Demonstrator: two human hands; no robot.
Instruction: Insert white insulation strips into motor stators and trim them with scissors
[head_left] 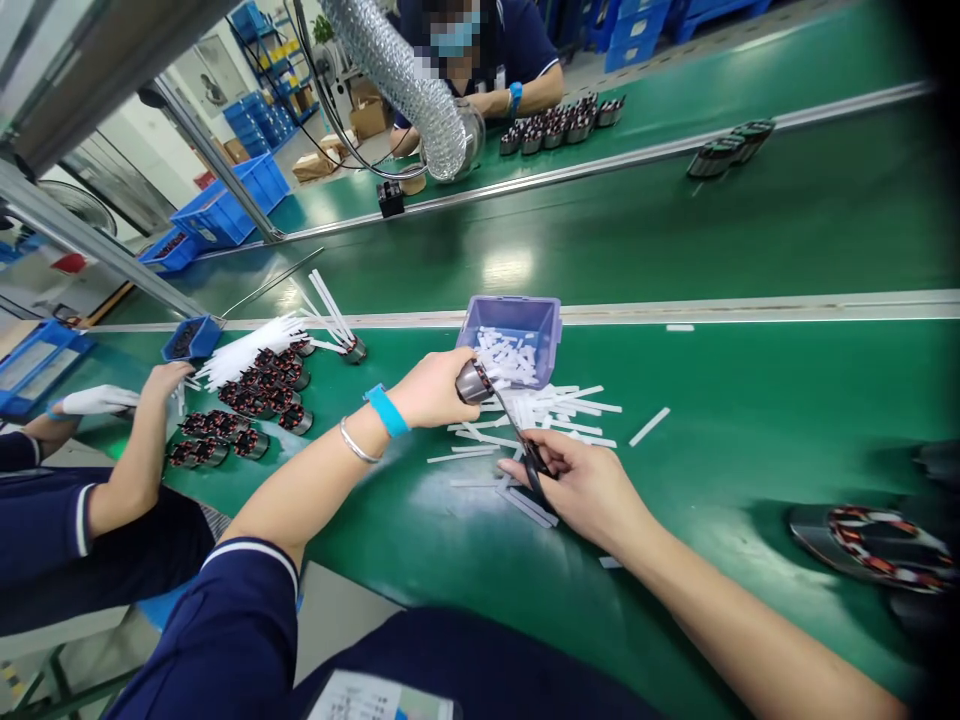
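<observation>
My left hand (442, 388) is closed around a motor stator (474, 382), a metal ring with windings, tilted just in front of a purple bin (555, 340). Black-handled scissors (534, 462) are gripped in my right hand (581, 480), their blades reaching up to the stator's edge. Whether the blades are apart is hard to make out. Short white pieces (510, 355) fill part of the bin. Beneath and around both hands, longer white strips (574, 405) lie scattered on the green table (720, 440).
Grouped stators (262, 390) and a pile of white strips (255, 348) lie to the left, near a co-worker's hands (169, 378). More stators stand at the right edge (885, 545). Across the conveyor belt (600, 235) another person sits behind a silver duct (412, 90).
</observation>
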